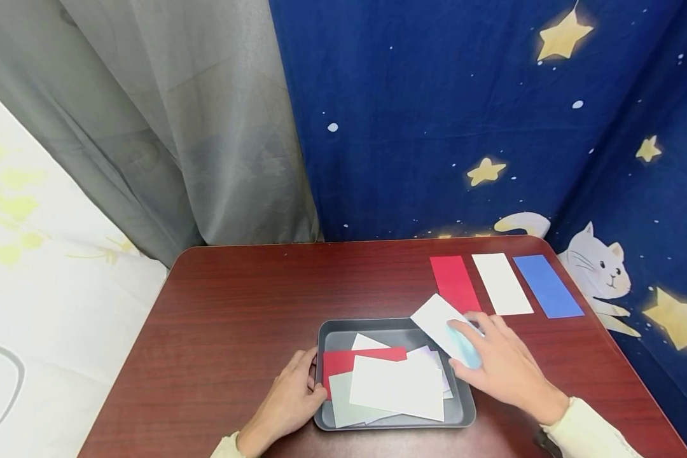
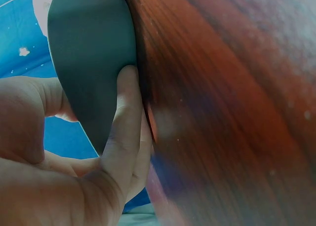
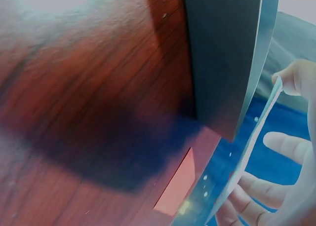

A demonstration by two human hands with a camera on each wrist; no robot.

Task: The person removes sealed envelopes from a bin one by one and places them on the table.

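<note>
Holding a white card with a pale blue patch [image 1: 434, 316], the right hand [image 1: 500, 361] has its thumb and fingertips set well apart on it; whether the patch carries writing is too faint to tell. The card hangs tilted over the far right corner of a dark grey tray [image 1: 462, 407], just left of that grip. Farther left, the left hand [image 1: 289, 397] is curled round the tray's left wall, thumb toward the rim and fingers along the outside. Between the two grips, overlapping cards lie in the tray: a large white card [image 1: 397, 388] on top, with a red card [image 1: 338, 362] and a grey-green card [image 1: 342, 397] partly beneath. Just beyond the right hand, a red sheet [image 1: 455, 280], a white sheet [image 1: 502, 283] and a blue sheet [image 1: 548, 286] lie in a row on the table [image 1: 235, 318].
</note>
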